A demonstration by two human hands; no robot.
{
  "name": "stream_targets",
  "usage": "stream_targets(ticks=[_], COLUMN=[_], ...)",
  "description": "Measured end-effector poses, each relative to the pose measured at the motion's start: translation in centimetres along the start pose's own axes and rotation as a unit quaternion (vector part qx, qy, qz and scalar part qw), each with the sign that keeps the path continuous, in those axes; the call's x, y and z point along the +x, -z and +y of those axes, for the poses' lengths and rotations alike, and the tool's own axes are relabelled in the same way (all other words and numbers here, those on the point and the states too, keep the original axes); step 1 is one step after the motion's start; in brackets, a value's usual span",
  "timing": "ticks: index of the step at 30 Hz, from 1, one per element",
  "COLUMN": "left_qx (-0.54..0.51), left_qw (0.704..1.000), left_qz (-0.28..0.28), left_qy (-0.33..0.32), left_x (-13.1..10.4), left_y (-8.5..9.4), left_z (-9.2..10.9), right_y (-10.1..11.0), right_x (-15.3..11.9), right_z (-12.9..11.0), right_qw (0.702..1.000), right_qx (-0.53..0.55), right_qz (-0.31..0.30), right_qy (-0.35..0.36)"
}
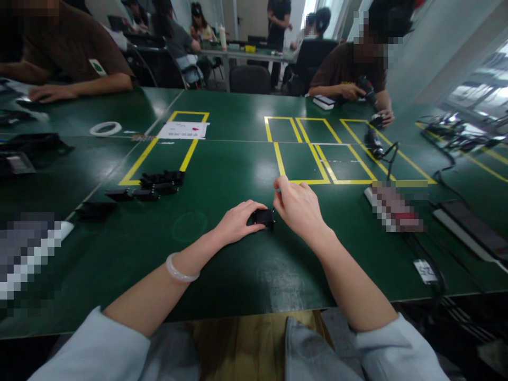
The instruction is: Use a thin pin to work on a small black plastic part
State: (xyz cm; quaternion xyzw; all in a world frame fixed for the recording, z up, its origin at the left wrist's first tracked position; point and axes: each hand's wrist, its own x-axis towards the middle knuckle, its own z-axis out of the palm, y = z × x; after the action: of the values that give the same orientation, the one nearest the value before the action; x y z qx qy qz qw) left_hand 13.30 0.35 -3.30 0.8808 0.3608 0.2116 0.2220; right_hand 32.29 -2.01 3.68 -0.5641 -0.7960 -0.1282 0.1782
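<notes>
My left hand (242,221) rests on the green table (230,275), with thumb and fingers closed round a small black block-shaped part (263,218). Small bright metal tips stick out at the part's right side. Just right of it, my right hand (299,203) is raised a little, with thumb and forefinger pinched together. A speck of light blue shows between those fingers, too small to name. The rest of what that hand holds, if anything, is hidden.
Several similar black parts (161,182) lie to the left. A paper sheet (182,130) and a white ring-shaped roll (105,128) lie farther back. At right are a blurred-out flat device (395,206) and cables (440,275). Across the table, a person holds a dark power tool (367,90).
</notes>
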Motion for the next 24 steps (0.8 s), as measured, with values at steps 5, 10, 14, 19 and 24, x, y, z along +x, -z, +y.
stream_targets(ticks=[5, 10, 14, 19, 24], left_qx=[0.004, -0.004, 0.001, 0.002, 0.004], left_qw=[1.0, 1.0, 1.0, 1.0, 1.0], left_qz=[0.001, 0.001, 0.001, -0.004, -0.001], left_qy=[0.002, 0.0, 0.0, 0.004, -0.003], left_x=[-0.03, -0.01, 0.0, -0.03, 0.01], left_y=[-0.01, 0.0, 0.02, -0.01, -0.06], left_z=[-0.06, -0.04, 0.02, 0.02, -0.11], right_y=[0.0, -0.2, -0.14, -0.03, 0.03], right_x=[0.14, 0.2, 0.02, 0.16, 0.16], right_z=[-0.03, 0.05, 0.0, -0.02, -0.05], right_qw=[1.0, 1.0, 1.0, 1.0, 1.0], right_qx=[0.006, -0.01, 0.005, -0.019, -0.013], right_qz=[-0.002, -0.002, 0.01, -0.01, -0.009], right_qy=[0.009, -0.001, -0.006, 0.002, -0.002])
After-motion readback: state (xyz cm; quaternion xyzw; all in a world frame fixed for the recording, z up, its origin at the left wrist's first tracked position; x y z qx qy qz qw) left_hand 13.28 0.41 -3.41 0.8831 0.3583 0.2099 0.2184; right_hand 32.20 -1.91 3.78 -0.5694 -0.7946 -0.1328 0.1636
